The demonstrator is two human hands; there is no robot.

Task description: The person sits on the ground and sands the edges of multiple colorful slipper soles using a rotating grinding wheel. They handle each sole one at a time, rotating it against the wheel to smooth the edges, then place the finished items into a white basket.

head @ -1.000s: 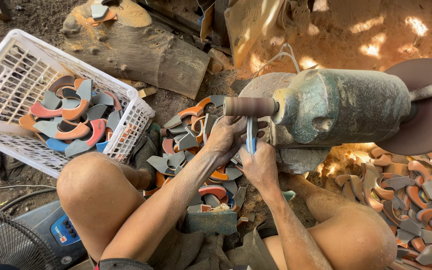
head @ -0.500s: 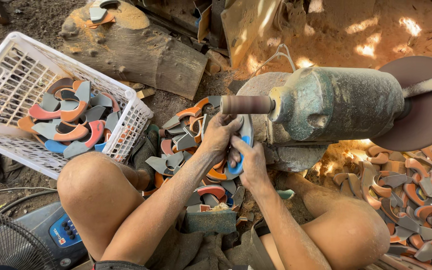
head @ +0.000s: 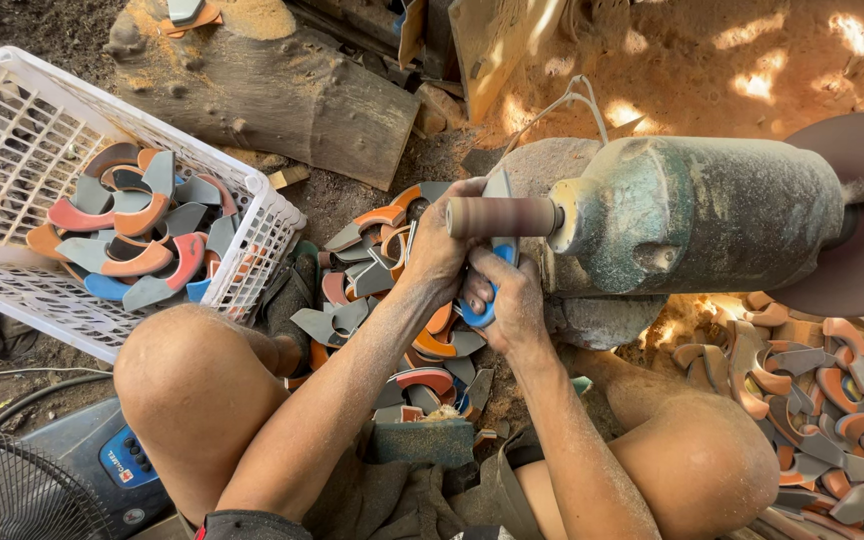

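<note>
Two bare hands meet at the centre of my head-camera view, both closed around one curved blue and grey piece [head: 490,285]; the left hand [head: 439,255] wraps it from the side nearer the pile, the right hand [head: 515,305] pinches its lower blue end from beneath. I judge the double grip is there to steady the piece against a spinning tool, since it sits pressed up under the brown sanding drum [head: 502,217]; that drum juts sideways from a dusty green motor [head: 697,215], which rests on a stone block, low enough for someone seated on the ground to reach. A large dark disc [head: 857,215] is mounted at the motor's far end.

Between my knees lies a heap of similar crescent pieces [head: 382,300] in orange, grey and red, just beside the left hand (close, I suppose, so each can be picked up without shifting). A white plastic basket [head: 22,140] stands to the left, holding more of the same shapes, well apart from the drum; whether those are finished or waiting I cannot tell. Another pile of curved pieces [head: 822,390] spreads at the lower right, near my right knee. A rough log [head: 272,90] lies beyond the basket; a fan guard [head: 12,495] and a blue box [head: 117,455] sit at the lower left; sawdust covers the earth around.
</note>
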